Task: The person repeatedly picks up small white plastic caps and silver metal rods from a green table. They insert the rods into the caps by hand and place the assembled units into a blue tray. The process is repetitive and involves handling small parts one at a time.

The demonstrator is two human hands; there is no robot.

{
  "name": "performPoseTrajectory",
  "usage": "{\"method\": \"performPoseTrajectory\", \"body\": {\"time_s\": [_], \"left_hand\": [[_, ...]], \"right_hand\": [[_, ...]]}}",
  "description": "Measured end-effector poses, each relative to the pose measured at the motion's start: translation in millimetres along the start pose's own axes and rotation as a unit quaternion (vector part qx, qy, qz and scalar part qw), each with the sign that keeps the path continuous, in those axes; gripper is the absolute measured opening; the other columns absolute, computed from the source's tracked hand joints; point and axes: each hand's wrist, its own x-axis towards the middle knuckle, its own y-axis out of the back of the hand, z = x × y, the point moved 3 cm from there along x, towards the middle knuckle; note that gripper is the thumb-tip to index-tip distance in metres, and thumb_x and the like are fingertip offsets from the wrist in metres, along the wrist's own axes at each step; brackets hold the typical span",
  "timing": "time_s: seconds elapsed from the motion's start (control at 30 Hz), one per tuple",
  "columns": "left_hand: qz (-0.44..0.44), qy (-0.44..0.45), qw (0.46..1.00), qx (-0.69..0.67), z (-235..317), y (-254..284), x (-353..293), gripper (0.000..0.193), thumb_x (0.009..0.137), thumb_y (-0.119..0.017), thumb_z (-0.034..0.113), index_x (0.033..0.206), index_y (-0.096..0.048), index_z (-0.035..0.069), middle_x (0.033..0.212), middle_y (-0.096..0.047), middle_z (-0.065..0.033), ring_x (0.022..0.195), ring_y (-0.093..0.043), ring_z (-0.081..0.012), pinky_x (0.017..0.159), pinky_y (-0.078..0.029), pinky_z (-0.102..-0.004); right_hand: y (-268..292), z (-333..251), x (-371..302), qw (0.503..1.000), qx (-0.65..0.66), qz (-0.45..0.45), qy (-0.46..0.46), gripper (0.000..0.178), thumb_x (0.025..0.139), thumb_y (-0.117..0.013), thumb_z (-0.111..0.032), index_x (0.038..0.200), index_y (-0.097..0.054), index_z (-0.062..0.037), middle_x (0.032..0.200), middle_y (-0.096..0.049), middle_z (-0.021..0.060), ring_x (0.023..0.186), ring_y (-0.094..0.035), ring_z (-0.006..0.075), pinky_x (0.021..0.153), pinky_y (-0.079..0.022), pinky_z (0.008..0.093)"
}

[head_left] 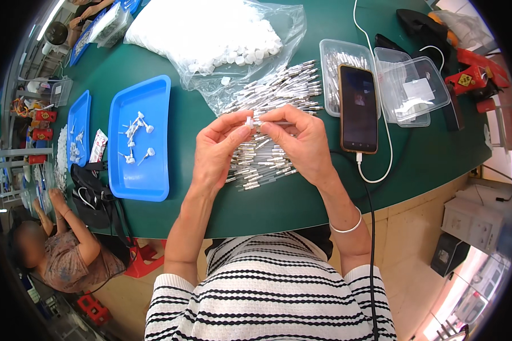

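Over a pile of thin metal-tipped rods (267, 165), both my hands meet fingertip to fingertip. My left hand (215, 149) pinches a small white plastic cap (249, 121) between thumb and forefinger. In my right hand (302, 142) is one slim rod (283, 122), gripped by thumb and fingers and lying roughly level, its end at the cap. Whether the rod sits inside the cap is too small to tell. Just beyond the hands lies a clear plastic bag (296, 23) spilling many white caps (256, 48).
A blue tray (139, 184) to the left holds several white capped pieces with thin stems. At right, a phone (358, 111) on a white cable leans over a clear box (330, 48) of rods; clear lids (418, 108) lie beside it. Another person (68, 250) sits at far left.
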Motion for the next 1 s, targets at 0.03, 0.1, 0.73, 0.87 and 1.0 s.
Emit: {"method": "performPoseTrajectory", "body": {"time_s": [0.03, 0.1, 0.73, 0.87, 1.0], "left_hand": [[0.001, -0.009, 1.000, 0.009, 0.0, 0.1, -0.5, 0.030, 0.085, -0.064, 0.002, 0.114, -0.061, -0.002, 0.103, -0.066, -0.0087, 0.092, -0.064, -0.0150, 0.085, -0.051, -0.0274], [0.000, -0.042, 0.999, 0.021, -0.9, 1.7, 0.2, 0.030, 0.084, -0.067, 0.001, 0.113, -0.061, -0.003, 0.102, -0.066, -0.0090, 0.092, -0.064, -0.0134, 0.083, -0.051, -0.0252], [-0.049, -0.083, 0.995, 0.005, 1.9, 1.3, -3.6, 0.021, 0.084, -0.065, -0.002, 0.104, -0.060, -0.004, 0.101, -0.065, -0.0104, 0.089, -0.064, -0.0125, 0.081, -0.051, -0.0235], [-0.050, -0.123, 0.991, 0.031, 5.5, -2.9, -6.0, 0.021, 0.084, -0.065, -0.003, 0.104, -0.058, -0.004, 0.101, -0.064, -0.0092, 0.091, -0.063, -0.0118, 0.081, -0.050, -0.0222], [-0.041, -0.165, 0.983, 0.072, 12.2, -8.1, -11.1, 0.025, 0.083, -0.066, -0.005, 0.106, -0.056, -0.004, 0.099, -0.061, -0.0078, 0.090, -0.061, -0.0111, 0.080, -0.050, -0.0217]], "right_hand": [[1.0, -1.3, -0.5, 1.000, -0.023, -0.002, -0.015, 0.009, 0.086, -0.064, -0.005, 0.093, -0.066, 0.0003, 0.077, -0.067, 0.0070, 0.069, -0.063, 0.0112, 0.059, -0.048, 0.0245], [1.9, -5.5, 0.8, 0.993, -0.113, -0.017, -0.002, 0.009, 0.086, -0.064, -0.007, 0.092, -0.065, -0.0007, 0.075, -0.065, 0.0097, 0.065, -0.062, 0.0177, 0.058, -0.047, 0.0285], [-1.0, -1.2, -2.7, 0.998, -0.046, -0.050, -0.004, 0.008, 0.088, -0.061, -0.009, 0.086, -0.062, -0.0013, 0.062, -0.058, 0.0048, 0.051, -0.049, 0.0099, 0.048, -0.039, 0.0266], [-7.0, -2.7, -4.3, 0.988, -0.125, -0.017, 0.093, 0.011, 0.090, -0.063, -0.011, 0.090, -0.063, 0.0007, 0.073, -0.061, 0.0015, 0.062, -0.055, 0.0063, 0.055, -0.042, 0.0212], [-9.1, 3.4, -2.9, 0.998, -0.033, -0.023, 0.056, 0.009, 0.088, -0.063, -0.009, 0.092, -0.064, -0.0008, 0.075, -0.061, 0.0017, 0.067, -0.056, 0.0072, 0.059, -0.044, 0.0238]]}}
